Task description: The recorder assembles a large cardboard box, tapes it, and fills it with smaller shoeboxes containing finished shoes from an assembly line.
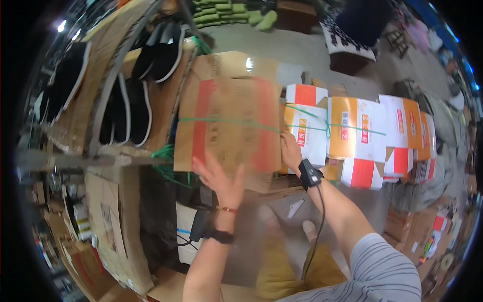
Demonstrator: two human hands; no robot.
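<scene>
The brown carton [229, 143] lies with its near edge at the left hand [220, 180], spread open, gripping nothing; the right hand [291, 150], half-curled, is at the carton's right edge, hold unverifiable.

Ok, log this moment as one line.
left hand: fingers spread, at near edge of brown carton | right hand: at carton's right side | green string: across carton | black shoes: left of carton
</scene>
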